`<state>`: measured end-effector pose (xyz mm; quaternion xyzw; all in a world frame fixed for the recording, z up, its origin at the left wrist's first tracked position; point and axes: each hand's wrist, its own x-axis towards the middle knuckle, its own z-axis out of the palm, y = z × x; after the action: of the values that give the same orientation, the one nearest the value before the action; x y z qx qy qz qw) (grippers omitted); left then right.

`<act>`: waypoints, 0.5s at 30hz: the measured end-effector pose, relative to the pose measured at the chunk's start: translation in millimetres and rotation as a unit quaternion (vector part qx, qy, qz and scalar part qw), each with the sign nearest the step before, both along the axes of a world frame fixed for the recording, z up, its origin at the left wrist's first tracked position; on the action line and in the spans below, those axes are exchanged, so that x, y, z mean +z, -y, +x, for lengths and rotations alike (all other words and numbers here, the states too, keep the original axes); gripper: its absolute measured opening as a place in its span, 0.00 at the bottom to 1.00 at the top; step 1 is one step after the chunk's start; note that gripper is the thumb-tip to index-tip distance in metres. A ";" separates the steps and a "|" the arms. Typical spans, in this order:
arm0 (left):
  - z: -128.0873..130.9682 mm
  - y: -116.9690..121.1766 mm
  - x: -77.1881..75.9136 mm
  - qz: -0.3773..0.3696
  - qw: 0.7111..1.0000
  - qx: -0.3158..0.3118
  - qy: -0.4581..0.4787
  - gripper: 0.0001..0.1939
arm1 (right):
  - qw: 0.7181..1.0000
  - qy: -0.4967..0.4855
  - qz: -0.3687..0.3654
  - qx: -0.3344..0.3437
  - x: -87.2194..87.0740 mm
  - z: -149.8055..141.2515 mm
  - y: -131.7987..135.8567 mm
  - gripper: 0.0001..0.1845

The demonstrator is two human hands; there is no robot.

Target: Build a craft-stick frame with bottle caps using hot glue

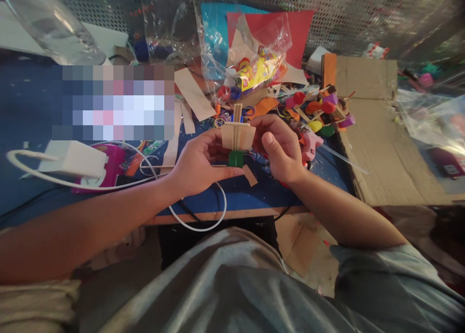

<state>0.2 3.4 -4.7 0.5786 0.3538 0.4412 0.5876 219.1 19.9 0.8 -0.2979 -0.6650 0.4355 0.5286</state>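
A blue worktop (29,110) carries a white charger (74,159) with its looped cable (203,221) — paper strips (194,95) behind it, a clear bag (247,57) of coloured pieces, a stick-and-ball model (321,111), a pink glue gun (311,146), and cardboard (378,129) at right.

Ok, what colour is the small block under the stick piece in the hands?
Green block, head view.

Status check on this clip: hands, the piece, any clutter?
Left hand and right hand both grip the stick-and-card piece above the blue table. Pink glue gun, white cable close by.
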 end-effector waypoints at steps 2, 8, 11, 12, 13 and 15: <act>0.1 0.0 0.4 0.000 1.000 0.000 0.001 0.43 | 1.000 -0.007 0.000 0.006 -0.3 0.2 -0.3 0.25; 1.5 0.8 2.1 -0.003 1.000 0.003 0.008 0.40 | 1.000 0.006 -0.030 -0.006 -2.2 1.2 -0.6 0.30; 1.6 0.9 1.5 -0.002 1.000 0.006 0.010 0.40 | 1.000 0.011 -0.021 -0.009 -2.7 1.9 -0.4 0.29; 1.5 0.8 1.1 -0.003 1.000 0.006 0.010 0.41 | 1.000 0.016 -0.014 -0.010 -3.3 2.3 -0.6 0.29; 1.3 0.7 0.7 -0.003 1.000 0.006 0.009 0.41 | 1.000 0.021 -0.007 -0.010 -4.3 2.8 -1.0 0.28; 0.9 0.5 0.1 -0.002 1.000 0.006 0.005 0.41 | 0.999 0.034 0.008 -0.010 -7.7 4.1 -2.3 0.25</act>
<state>1.0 2.8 -4.7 0.5731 0.3550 0.4467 0.5882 223.2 22.2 -7.0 -0.3151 -0.6830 0.4145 0.5122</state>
